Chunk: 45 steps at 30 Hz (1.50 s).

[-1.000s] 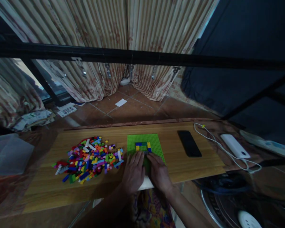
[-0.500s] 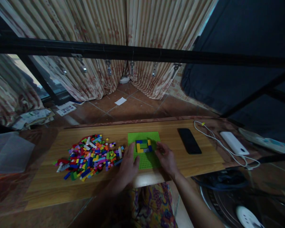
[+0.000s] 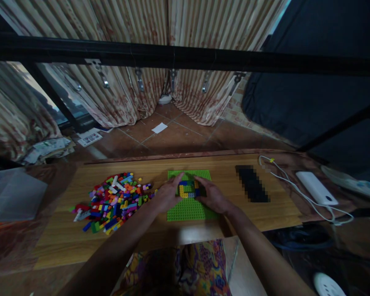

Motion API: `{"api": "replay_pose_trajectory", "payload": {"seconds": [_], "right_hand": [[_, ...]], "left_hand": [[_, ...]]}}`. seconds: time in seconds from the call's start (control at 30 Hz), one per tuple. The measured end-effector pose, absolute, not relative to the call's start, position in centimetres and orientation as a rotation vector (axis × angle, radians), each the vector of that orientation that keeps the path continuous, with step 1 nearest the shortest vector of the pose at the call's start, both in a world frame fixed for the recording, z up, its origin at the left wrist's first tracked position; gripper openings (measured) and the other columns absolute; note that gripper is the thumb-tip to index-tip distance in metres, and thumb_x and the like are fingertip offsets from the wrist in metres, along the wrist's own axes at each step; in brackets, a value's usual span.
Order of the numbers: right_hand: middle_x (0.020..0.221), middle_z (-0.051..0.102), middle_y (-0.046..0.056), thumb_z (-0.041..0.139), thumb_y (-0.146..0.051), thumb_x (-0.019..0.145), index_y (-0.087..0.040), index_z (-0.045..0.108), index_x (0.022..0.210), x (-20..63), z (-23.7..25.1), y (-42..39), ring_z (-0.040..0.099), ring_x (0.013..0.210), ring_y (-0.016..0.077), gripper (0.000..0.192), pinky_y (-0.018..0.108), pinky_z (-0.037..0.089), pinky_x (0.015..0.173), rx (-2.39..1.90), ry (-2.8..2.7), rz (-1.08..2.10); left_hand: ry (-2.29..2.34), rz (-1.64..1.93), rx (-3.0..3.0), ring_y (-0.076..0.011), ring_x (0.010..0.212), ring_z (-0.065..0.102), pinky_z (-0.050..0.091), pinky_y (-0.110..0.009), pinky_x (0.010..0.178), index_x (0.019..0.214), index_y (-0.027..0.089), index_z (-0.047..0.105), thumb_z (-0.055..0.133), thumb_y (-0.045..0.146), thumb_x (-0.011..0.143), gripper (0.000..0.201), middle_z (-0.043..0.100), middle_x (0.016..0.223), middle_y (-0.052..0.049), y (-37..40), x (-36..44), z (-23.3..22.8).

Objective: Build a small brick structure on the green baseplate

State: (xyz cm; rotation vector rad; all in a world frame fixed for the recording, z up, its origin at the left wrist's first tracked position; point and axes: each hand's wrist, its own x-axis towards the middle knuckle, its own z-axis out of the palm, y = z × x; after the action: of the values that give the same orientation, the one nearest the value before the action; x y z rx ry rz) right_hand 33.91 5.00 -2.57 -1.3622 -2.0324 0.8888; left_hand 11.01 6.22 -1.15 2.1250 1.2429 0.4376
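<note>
Two hands closing in! Left hand (image 3: 168, 195) and right hand (image 3: 215, 197) sit nearer together than half a second ago, flanking one brick frame (image 3: 186, 195) on one green baseplate (image 3: 186, 212). Fingers (image 3: 203, 181) spread wide from thumbs; contact, I can't tell. One brick heap (image 3: 118, 201) left of the baseplate, one dark phone (image 3: 252, 183) right.

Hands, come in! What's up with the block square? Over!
Left hand and right hand either side of brick frame. Frame on green baseplate. Loose bricks left of baseplate.
</note>
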Motion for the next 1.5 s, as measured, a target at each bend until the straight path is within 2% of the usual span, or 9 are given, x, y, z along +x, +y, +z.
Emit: {"api": "replay_pose_trajectory", "payload": {"seconds": [0.2, 0.5, 0.7, 0.87, 1.0, 1.1, 1.27, 1.5], "right_hand": [[0.132, 0.055, 0.009, 0.070, -0.008, 0.067, -0.026, 0.043, 0.139, 34.7, -2.4, 5.2, 0.059, 0.108, 0.0217, 0.079, 0.041, 0.048, 0.094, -1.378, -1.978, 1.034], [0.130, 0.058, 0.007, 0.070, -0.007, 0.065, -0.027, 0.050, 0.134, 34.7, -2.6, 5.4, 0.058, 0.110, 0.0216, 0.074, 0.037, 0.049, 0.090, -1.371, -1.940, 1.066], [0.129, 0.059, 0.006, 0.069, -0.006, 0.064, -0.027, 0.049, 0.136, 34.7, -3.3, 5.5, 0.057, 0.115, 0.0227, 0.077, 0.042, 0.044, 0.100, -1.338, -1.916, 1.063], [0.127, 0.059, 0.006, 0.072, -0.015, 0.066, -0.028, 0.043, 0.138, 34.0, -4.4, 4.7, 0.058, 0.113, 0.0221, 0.079, 0.044, 0.043, 0.102, -1.322, -1.651, 1.141], [0.130, 0.056, 0.007, 0.064, -0.018, 0.072, -0.029, 0.038, 0.138, 33.0, -5.8, 3.7, 0.055, 0.120, 0.0214, 0.072, 0.046, 0.040, 0.106, -1.237, -1.352, 1.214], [0.132, 0.055, 0.007, 0.055, -0.014, 0.074, -0.030, 0.037, 0.138, 32.5, -6.5, 3.1, 0.052, 0.123, 0.0202, 0.068, 0.046, 0.039, 0.107, -1.180, -1.278, 1.225], [0.131, 0.057, 0.009, 0.047, -0.009, 0.075, -0.028, 0.032, 0.141, 32.4, -6.8, 3.0, 0.053, 0.123, 0.0186, 0.070, 0.045, 0.041, 0.106, -1.173, -1.302, 1.177], [0.131, 0.057, 0.009, 0.040, -0.005, 0.073, -0.026, 0.029, 0.143, 32.3, -7.1, 3.0, 0.054, 0.122, 0.0171, 0.073, 0.043, 0.046, 0.102, -1.265, -1.445, 1.047]], "left_hand": [[1.254, 0.444, 2.052, -0.0242, 0.113, 0.061, 0.045, -0.036, 0.097, 0.149, 0.024, 0.016, 0.067, 0.014, 0.073, 0.092, 0.053, 0.137, -0.013, 6.3, 10.7, -1.5], [1.315, 0.402, 2.007, -0.0230, 0.104, 0.065, 0.048, -0.032, 0.090, 0.147, 0.023, 0.022, 0.068, 0.010, 0.070, 0.090, 0.057, 0.133, -0.012, 6.5, 11.2, -1.9], [1.335, 0.492, 1.946, -0.0247, 0.108, 0.063, 0.047, -0.036, 0.095, 0.146, 0.023, 0.029, 0.065, 0.007, 0.069, 0.086, 0.059, 0.129, -0.012, 6.1, 11.4, -1.9], [1.374, 0.647, 1.790, -0.0262, 0.122, 0.054, 0.041, -0.039, 0.104, 0.147, 0.020, 0.027, 0.062, 0.001, 0.066, 0.090, 0.052, 0.138, -0.013, 4.8, 12.6, -1.9], [1.394, 0.833, 1.457, -0.0243, 0.124, 0.053, 0.046, -0.036, 0.100, 0.147, 0.017, 0.025, 0.059, 0.001, 0.069, 0.086, 0.052, 0.138, -0.015, 4.0, 13.6, -2.8], [1.401, 0.856, 1.417, -0.0237, 0.124, 0.053, 0.047, -0.036, 0.099, 0.148, 0.016, 0.023, 0.054, -0.001, 0.070, 0.085, 0.050, 0.140, -0.017, 3.6, 13.9, -3.4], [1.402, 0.888, 1.410, -0.0227, 0.123, 0.054, 0.044, -0.039, 0.103, 0.147, 0.015, 0.026, 0.052, -0.003, 0.070, 0.083, 0.052, 0.139, -0.016, 3.2, 13.9, -3.6], [1.413, 0.903, 1.400, -0.0223, 0.112, 0.060, 0.047, -0.043, 0.099, 0.143, 0.017, 0.033, 0.054, 0.001, 0.073, 0.075, 0.053, 0.137, -0.016, 3.0, 13.8, -4.0]]}}
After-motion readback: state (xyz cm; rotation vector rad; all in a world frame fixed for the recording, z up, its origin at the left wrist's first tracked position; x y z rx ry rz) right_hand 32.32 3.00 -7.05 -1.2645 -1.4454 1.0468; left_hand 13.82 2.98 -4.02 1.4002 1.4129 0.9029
